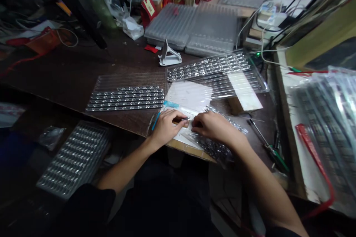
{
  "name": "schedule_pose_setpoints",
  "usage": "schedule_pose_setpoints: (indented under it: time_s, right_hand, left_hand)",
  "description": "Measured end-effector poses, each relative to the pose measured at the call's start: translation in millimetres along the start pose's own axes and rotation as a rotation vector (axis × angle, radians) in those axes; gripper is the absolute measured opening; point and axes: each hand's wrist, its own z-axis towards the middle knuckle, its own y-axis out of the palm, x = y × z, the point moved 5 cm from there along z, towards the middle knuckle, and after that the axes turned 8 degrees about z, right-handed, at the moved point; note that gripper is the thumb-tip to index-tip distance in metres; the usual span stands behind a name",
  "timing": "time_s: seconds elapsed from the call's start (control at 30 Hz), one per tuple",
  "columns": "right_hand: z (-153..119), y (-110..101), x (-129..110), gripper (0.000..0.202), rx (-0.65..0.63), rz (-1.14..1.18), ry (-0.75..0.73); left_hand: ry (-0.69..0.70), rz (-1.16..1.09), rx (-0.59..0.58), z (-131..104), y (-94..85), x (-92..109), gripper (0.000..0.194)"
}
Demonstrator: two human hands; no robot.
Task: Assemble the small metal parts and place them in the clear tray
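Observation:
My left hand (167,124) is closed, pinching a small shiny metal part (185,119) between thumb and fingertips at the table's front edge. Just right of it, my right hand (211,126) has its fingers curled together and pointing down; whatever they hold is hidden. Below the right hand lies a clear bag of small dark metal parts (215,149). More loose shiny parts (229,120) lie behind the right wrist. A clear ribbed tray (126,98) with rows of metal parts sits left of the hands, and another partly filled tray (208,67) is behind them.
A white card (244,90) rests across the rear tray. A screwdriver (260,133) and green-handled tool (279,161) lie right. A white folding stand (169,56) and stacked clear trays (191,26) stand behind. A filled tray stack (75,155) sits lower left, bagged parts (330,126) at right.

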Motion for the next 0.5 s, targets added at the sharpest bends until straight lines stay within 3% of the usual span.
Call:
schedule_pose_setpoints:
  time_s: [0.2, 0.37, 0.5]
  right_hand:
    - [1.0, 1.1, 0.2, 0.013, 0.05, 0.08, -0.057]
    - [2.0, -10.1, 7.0, 0.018, 0.202, 0.194, -0.17]
    - [5.4, -11.4, 11.6, 0.017, 0.261, 0.203, -0.13]
  left_hand:
    - [-0.007, 0.03, -0.043, -1.8, 7.8, -5.0, 0.005]
    - [-0.025, 0.017, -0.046, -2.0, 11.9, -10.0, 0.006]
    - [-0.051, -0.003, -0.029, -2.3, 12.8, -12.9, 0.006]
